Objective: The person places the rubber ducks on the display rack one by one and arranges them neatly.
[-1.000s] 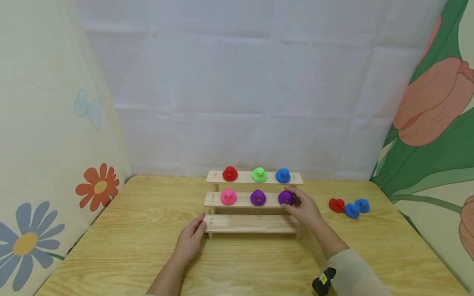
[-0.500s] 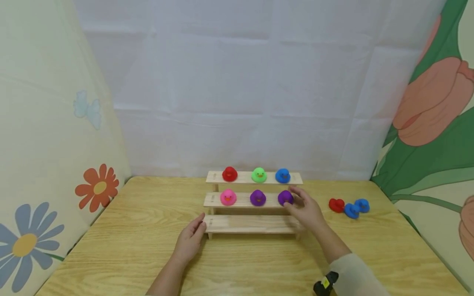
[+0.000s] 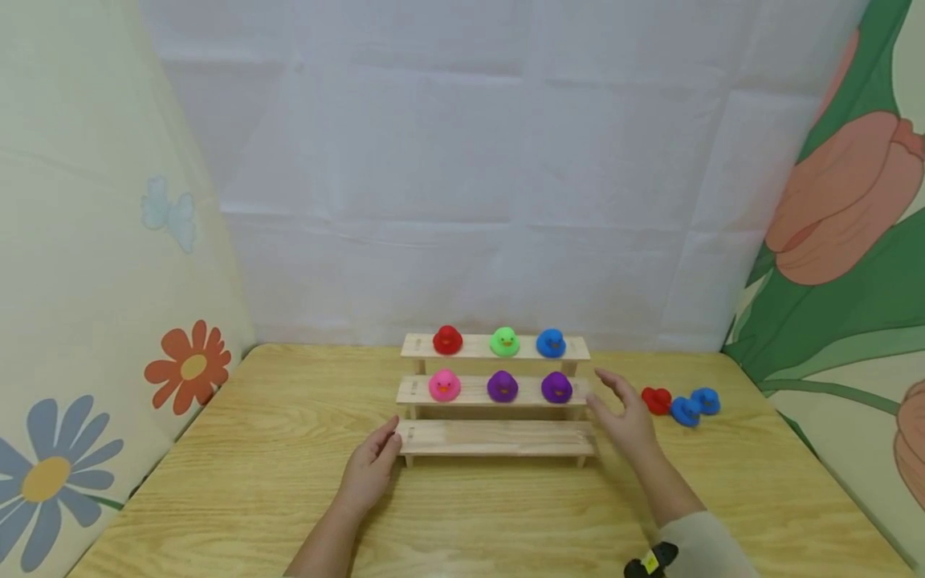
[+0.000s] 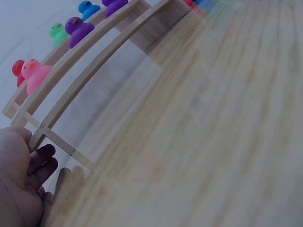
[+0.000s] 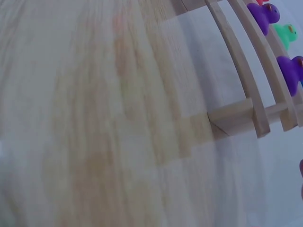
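A three-step wooden display stand (image 3: 499, 437) is on the table. My left hand (image 3: 370, 467) holds the left end of its lowest step, the thumb above and the fingers curled beneath in the left wrist view. My right hand (image 3: 627, 417), fingers apart and holding nothing, is just off the stand's right side. Nearest to it, a purple rubber duck (image 3: 556, 388) sits at the right of the middle step. Another purple duck (image 3: 502, 387) and a pink duck (image 3: 444, 386) share that step. Red (image 3: 447, 340), green (image 3: 504, 342) and blue (image 3: 552, 343) ducks line the top step.
A red duck (image 3: 657, 400) and two blue ducks, one nearer (image 3: 686, 411) and one behind (image 3: 706, 400), lie on the wood-grain table (image 3: 499, 522), right of my right hand. A white cloth (image 3: 462, 177) hangs behind the table, with flower-patterned cloths at both sides.
My right hand has let go of the purple duck at the right of the middle step and moved away to the right. My left hand stays at the stand's left end.
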Available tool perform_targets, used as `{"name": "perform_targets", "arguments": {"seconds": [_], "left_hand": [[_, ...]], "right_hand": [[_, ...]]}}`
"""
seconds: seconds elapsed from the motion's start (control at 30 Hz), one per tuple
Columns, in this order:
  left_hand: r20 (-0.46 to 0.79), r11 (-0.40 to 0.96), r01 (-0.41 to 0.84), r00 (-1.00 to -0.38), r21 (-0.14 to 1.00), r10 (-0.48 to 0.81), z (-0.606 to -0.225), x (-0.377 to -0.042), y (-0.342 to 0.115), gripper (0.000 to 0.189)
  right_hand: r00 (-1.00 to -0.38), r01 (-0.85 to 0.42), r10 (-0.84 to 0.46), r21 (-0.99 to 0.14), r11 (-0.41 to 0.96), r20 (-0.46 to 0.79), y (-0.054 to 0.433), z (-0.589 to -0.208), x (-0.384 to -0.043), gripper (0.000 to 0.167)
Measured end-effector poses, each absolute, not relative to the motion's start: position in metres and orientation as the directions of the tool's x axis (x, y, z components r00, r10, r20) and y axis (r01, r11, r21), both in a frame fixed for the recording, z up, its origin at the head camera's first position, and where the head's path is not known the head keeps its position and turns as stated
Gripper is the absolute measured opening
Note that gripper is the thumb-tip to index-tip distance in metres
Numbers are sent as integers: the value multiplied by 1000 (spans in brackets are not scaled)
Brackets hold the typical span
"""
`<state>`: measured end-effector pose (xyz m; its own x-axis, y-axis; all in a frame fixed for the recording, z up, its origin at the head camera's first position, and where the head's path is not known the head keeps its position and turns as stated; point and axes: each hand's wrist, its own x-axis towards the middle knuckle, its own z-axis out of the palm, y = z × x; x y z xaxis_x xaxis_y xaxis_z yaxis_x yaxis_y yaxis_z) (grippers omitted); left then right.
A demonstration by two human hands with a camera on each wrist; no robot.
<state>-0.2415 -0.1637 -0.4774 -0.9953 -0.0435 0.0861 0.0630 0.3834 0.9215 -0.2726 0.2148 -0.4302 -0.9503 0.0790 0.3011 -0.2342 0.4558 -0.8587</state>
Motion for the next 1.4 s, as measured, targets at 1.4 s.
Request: {"name": "perform_targets", "arguments": {"seconds": [1.4], "left_hand": [[72, 385, 51, -997, 921, -39, -474, -239, -163, 48]], "right_hand": [[-918, 38, 348, -833, 552, 189, 308, -447, -263, 56]]}}
